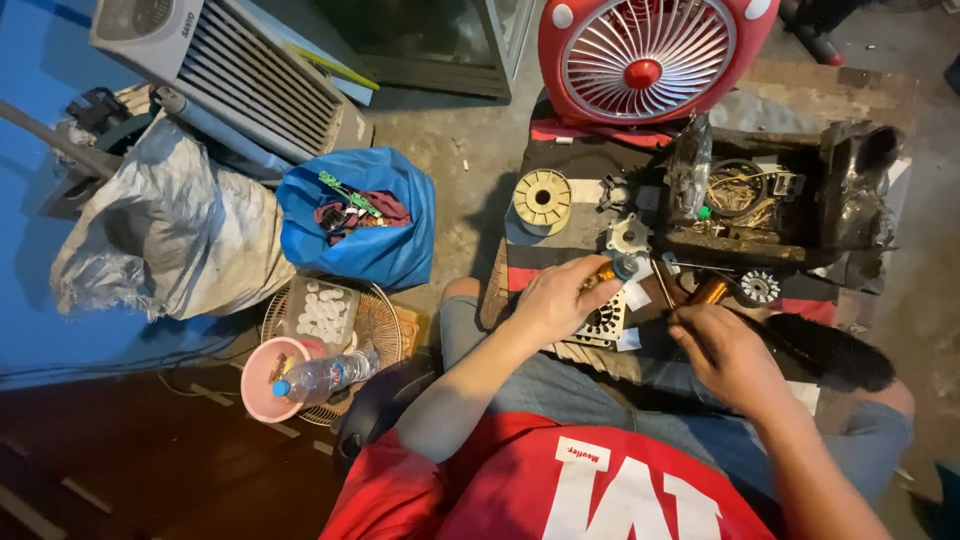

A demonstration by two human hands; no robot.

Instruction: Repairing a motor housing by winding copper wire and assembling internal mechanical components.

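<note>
My left hand is closed around a small copper-wound motor part held over my lap. Just under it lies a white slotted motor core. My right hand pinches a thin stick-like tool that points up toward the part. A copper coil and a small white toothed rotor lie just beyond my right hand. A grey metal motor bracket sits on the striped cloth ahead of my left hand.
A red and white fan stands ahead. A dark box of wires and parts sits at right, a yellow wire spool at centre. Left are a blue bag, a grey sack, a pink cup and a plastic bottle.
</note>
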